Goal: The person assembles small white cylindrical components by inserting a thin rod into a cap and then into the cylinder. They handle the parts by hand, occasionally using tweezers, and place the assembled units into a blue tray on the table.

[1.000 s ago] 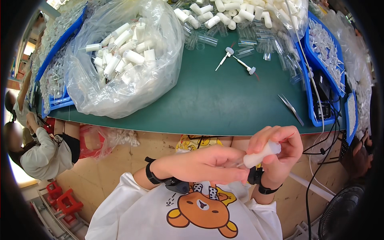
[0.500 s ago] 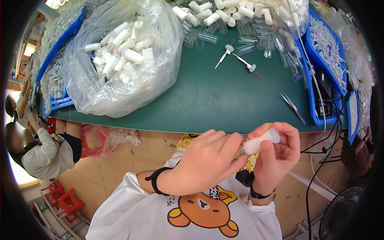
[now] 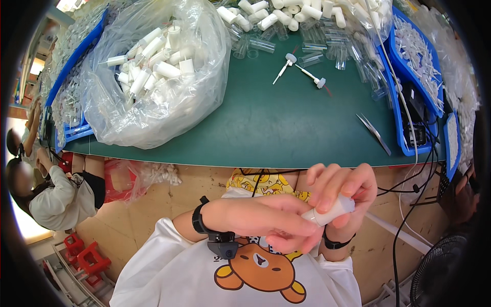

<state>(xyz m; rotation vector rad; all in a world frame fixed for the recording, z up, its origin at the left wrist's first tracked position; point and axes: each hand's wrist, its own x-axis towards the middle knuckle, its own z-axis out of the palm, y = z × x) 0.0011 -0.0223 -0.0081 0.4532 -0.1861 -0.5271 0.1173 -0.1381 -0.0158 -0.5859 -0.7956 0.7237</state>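
A white cylinder (image 3: 327, 212) is held in front of my shirt, off the table's near edge. My right hand (image 3: 353, 187) grips it, with bent fingers over its side and the thumb partly hidden. From the left, my left hand (image 3: 276, 220) lies against the cylinder's near end, its fingers stretched out below. Both wrists wear black straps. On the green table (image 3: 266, 123) lie two thin white rods with round caps (image 3: 288, 61) and red wires. Metal tweezers (image 3: 374, 134) rest at the table's right.
A clear plastic bag (image 3: 158, 117) of similar white cylinders stands at the left. White foam pieces (image 3: 286, 15) and clear tubes (image 3: 263, 45) lie at the back. Blue bins (image 3: 399, 120) and black cables (image 3: 409, 225) are at the right. Another person (image 3: 66, 197) sits at the left.
The cylinder has moved slightly down, and my right hand's fingers now come over it from above. My left hand has turned, from pinching at its near end to lying against it.
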